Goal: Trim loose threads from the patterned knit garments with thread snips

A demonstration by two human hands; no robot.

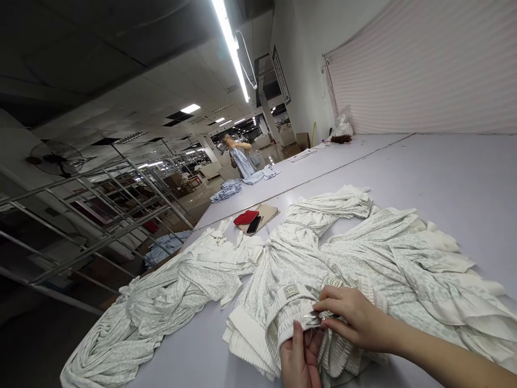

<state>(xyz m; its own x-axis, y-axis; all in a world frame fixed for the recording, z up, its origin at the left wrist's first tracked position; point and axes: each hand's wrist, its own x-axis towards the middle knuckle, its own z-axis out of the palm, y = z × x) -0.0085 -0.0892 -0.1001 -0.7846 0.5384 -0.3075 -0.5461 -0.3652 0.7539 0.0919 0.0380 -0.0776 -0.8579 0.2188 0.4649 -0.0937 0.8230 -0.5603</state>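
Observation:
A heap of pale patterned garments (363, 253) lies across the white table (444, 178). At the near edge, my left hand (301, 355) grips the ribbed waistband (278, 323) of the top garment, fingers closed on the cloth. My right hand (351, 315) pinches the same waistband from above, around a small shiny thing that I cannot make out. A small sewn label (291, 291) shows just left of my right hand. A second pile of the same fabric (173, 291) trails off to the left.
A red cloth (246, 217), a black phone (253, 224) and a brown folder (264, 213) lie mid-table. Farther back, a person (240, 153) handles light blue garments (228, 189). Metal racks (100, 215) stand left of the table; a striped wall rises at right.

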